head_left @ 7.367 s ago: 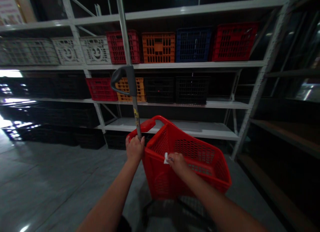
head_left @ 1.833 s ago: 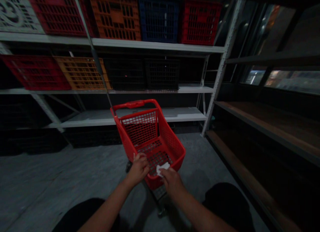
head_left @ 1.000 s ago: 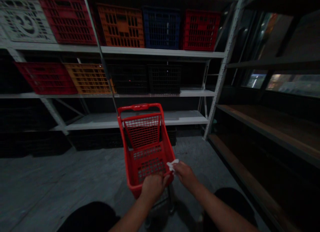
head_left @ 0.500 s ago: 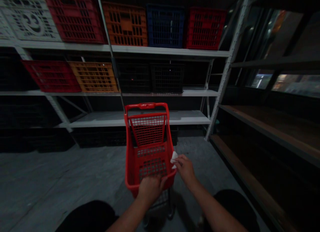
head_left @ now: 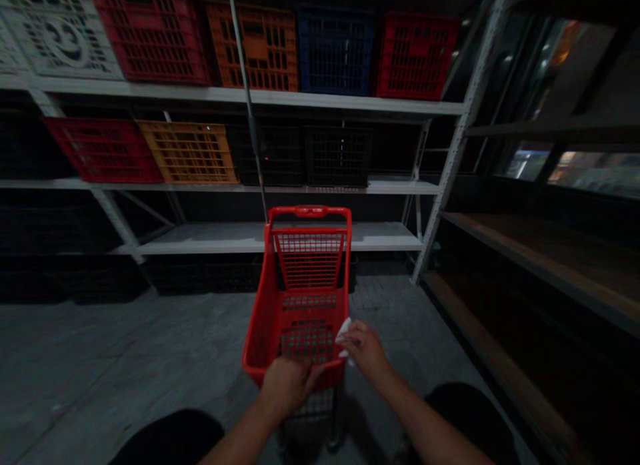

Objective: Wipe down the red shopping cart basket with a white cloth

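Note:
A red plastic shopping basket on wheels stands on the floor in front of me, its red handle at the far end. My left hand grips the near rim of the basket. My right hand holds a small white cloth against the basket's near right corner. A thin grey pole rises from behind the basket's far left side toward the top of the picture. My dark-clad knees show at the bottom.
White metal shelving ahead carries red, orange, blue, white and black crates. A dark wooden shelf unit runs along the right. Grey concrete floor spreads out to the left.
The basket has turned to point straight away from me and shifted slightly right. My left hand went from the pole to the near rim; my right hand stays at the right corner with the cloth.

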A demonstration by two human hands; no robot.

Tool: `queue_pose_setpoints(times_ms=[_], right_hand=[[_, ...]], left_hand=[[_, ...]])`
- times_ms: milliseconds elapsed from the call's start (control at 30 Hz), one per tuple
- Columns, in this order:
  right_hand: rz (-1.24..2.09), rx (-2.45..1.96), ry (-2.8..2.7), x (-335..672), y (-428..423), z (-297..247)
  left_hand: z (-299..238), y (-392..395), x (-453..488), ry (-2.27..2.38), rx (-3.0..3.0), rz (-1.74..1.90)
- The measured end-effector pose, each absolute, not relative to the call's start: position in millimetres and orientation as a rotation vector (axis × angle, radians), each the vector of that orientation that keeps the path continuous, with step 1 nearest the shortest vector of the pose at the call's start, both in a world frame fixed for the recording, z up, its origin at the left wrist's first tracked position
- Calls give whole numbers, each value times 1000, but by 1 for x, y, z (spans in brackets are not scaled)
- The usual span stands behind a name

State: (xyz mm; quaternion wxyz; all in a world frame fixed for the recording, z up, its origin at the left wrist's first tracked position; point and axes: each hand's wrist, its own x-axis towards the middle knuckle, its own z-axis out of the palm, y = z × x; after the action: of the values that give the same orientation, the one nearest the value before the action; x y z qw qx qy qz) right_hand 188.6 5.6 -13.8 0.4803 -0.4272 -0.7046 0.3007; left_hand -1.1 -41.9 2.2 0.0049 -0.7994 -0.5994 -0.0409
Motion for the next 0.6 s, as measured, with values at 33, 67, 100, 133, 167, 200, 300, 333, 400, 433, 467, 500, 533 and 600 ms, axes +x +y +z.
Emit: queue_pose_setpoints(times_ms=[33, 67, 100, 133, 167, 200, 300, 333, 400, 433, 467, 500, 533, 600], right_hand=[[732, -1050, -1710, 187, 17, -7], [728, -1055, -1696, 184, 31, 0], [720, -1059, -1679, 182, 44, 6], [698, -1065, -1663, 181, 55, 12], [661, -1069, -1661, 179, 63, 15], [612, -1071, -1680, 177, 66, 17], [434, -1033, -1877, 171, 44, 12], [393, -996, -1964, 169, 29, 7], [367, -896, -2094, 165, -3, -4], [369, -836, -2134, 164, -16, -8], [373, -776, -2160, 164, -24, -11], [373, -721, -2179, 164, -27, -12], [363, -682, -2188, 166, -23, -12], [319, -672, -2188, 171, -2, -8]], left_hand=[[2, -42, -3, -1869, -2512, -125], [1, -41, -6, -1861, -2519, -125], [1, -41, -9, -1850, -2529, -129], [0, -40, -11, -1836, -2539, -139], [0, -40, -14, -1817, -2548, -151], [0, -40, -18, -1793, -2558, -163], [-1, -38, -30, -1714, -2571, -170], [-2, -38, -34, -1687, -2571, -166], [-3, -38, -43, -1632, -2578, -157], [-4, -37, -47, -1607, -2587, -154], [-4, -37, -50, -1585, -2597, -154], [-5, -37, -53, -1568, -2606, -156], [-6, -36, -56, -1557, -2613, -158], [-7, -35, -59, -1540, -2621, -159]])
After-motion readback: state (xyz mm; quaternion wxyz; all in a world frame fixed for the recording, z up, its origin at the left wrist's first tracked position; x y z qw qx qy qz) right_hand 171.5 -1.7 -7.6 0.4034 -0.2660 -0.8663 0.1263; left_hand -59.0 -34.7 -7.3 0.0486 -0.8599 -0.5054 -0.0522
